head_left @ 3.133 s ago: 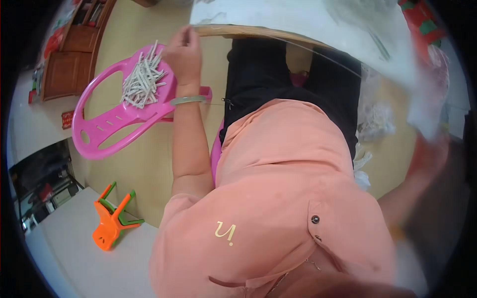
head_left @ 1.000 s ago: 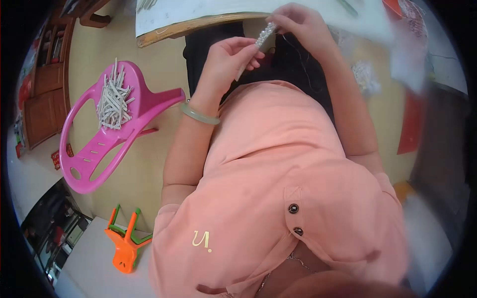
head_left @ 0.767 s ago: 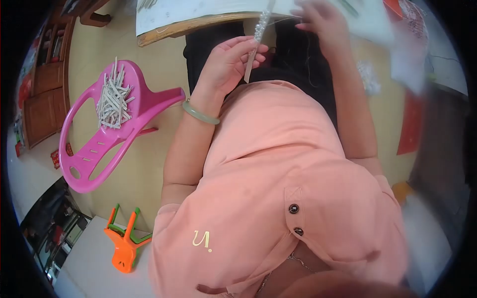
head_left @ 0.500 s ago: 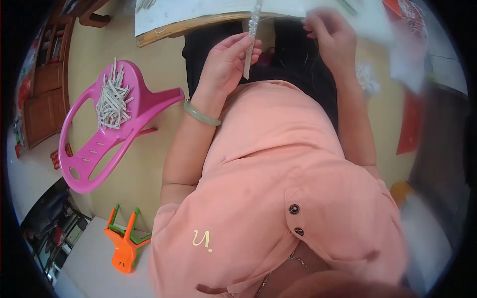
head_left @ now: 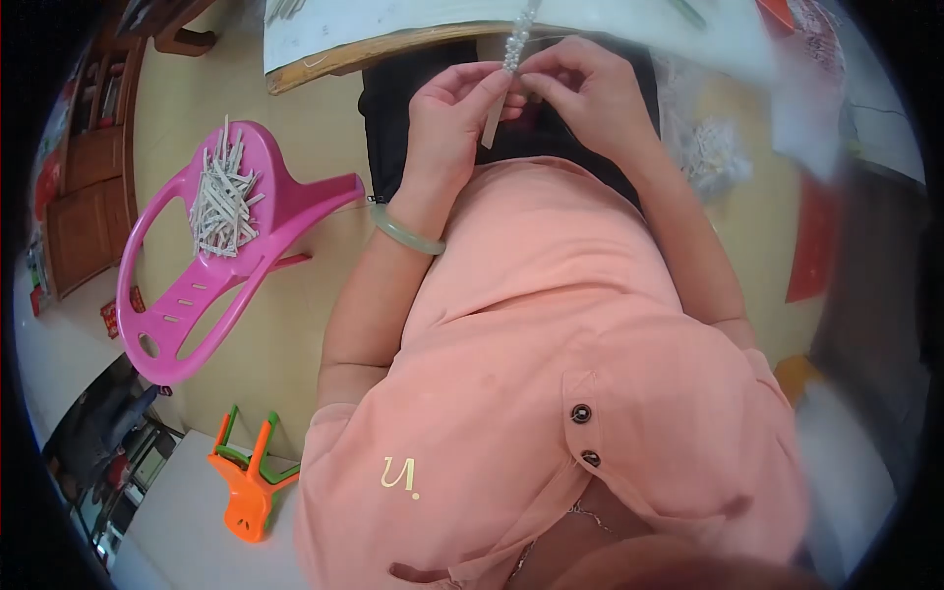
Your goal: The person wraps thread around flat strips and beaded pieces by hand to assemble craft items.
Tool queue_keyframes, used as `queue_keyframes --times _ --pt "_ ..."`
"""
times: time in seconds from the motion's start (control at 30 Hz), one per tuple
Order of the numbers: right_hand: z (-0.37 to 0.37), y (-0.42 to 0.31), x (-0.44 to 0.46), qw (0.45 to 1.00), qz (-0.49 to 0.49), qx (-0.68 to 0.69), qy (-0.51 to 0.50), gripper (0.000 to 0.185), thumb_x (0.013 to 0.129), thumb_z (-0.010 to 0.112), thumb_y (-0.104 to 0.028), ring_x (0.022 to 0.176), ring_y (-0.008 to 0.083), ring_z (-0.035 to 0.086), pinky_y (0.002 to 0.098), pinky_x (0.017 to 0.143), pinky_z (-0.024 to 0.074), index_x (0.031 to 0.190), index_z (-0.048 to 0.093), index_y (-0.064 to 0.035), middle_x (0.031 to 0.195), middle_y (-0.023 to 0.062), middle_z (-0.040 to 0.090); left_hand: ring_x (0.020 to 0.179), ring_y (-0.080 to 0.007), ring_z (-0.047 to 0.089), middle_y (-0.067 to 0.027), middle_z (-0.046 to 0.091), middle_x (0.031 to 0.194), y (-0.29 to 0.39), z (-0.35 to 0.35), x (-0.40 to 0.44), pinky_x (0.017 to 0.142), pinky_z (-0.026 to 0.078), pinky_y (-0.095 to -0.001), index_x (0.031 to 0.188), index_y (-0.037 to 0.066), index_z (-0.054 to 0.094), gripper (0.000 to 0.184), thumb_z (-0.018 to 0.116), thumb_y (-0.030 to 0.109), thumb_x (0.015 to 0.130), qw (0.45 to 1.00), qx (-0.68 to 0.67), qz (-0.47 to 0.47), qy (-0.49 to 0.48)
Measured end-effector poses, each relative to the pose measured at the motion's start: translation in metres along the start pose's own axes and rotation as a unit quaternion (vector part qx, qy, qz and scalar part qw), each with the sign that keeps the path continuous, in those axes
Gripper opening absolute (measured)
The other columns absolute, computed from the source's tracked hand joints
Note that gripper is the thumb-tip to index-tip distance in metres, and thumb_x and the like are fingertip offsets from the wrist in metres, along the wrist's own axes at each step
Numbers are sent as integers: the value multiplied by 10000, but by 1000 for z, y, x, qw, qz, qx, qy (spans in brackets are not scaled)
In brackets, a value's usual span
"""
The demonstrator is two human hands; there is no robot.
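Between the thumb and fingers of my left hand [head_left: 447, 123] is a narrow pale strip [head_left: 495, 123], held at a tilt. Small white pearl-like beads [head_left: 516, 44] run along its upper part, which reaches over the table edge. The plain lower end hangs below my fingers. My right hand [head_left: 590, 93] is beside the strip, thumb and forefinger pinched together close to the lowest beads. What this pinch holds is too small to make out. A pale green bangle [head_left: 408, 231] circles my left wrist.
A wood-edged table [head_left: 369, 59] with a pale cover lies ahead. To the left, a pink plastic chair [head_left: 280, 202] carries a pile of pale strips [head_left: 226, 206]. A small orange-and-green chair [head_left: 248, 487] sits lower left. At right is a clear bag [head_left: 718, 157] with white pieces.
My right hand has moved left and down, from out at the right to the strip. My left hand and the strip have shifted only slightly.
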State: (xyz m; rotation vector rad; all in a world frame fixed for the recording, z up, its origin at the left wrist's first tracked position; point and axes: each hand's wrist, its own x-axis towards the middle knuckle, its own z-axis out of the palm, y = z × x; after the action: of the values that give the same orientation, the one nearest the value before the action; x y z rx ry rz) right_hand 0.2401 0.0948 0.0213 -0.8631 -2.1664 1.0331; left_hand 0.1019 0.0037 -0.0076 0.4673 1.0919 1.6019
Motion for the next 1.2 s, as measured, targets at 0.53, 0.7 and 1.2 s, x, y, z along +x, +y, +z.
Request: queue_keyframes --times 0.53,0.7,1.2 --pt "-2 5 -1 991 102 69 -58 156 790 686 -108 718 85 603 231 661 479 904 672 -3 814 45 669 701 -147 650 -113 667 815 1 6 -2 646 543 -236 921 -47 608 132 661 10 814 981 151 122 16" --pt "3 17 -3 997 47 62 -25 141 740 711 -102 622 91 610 238 601 502 861 702 -30 713 53 673 701 -125 647 -90 671 792 8 3 -2 648 540 -225 879 -39 639 93 666 -24 792 959 245 144 -16" --pt "5 21 108 928 174 309 -113 233 861 574 -158 682 181 648 256 584 533 936 599 62 823 119 656 655 -187 669 -78 661 699 48 10 74 588 500 -269 820 69 659 69 679 89 757 695 580 418 77"
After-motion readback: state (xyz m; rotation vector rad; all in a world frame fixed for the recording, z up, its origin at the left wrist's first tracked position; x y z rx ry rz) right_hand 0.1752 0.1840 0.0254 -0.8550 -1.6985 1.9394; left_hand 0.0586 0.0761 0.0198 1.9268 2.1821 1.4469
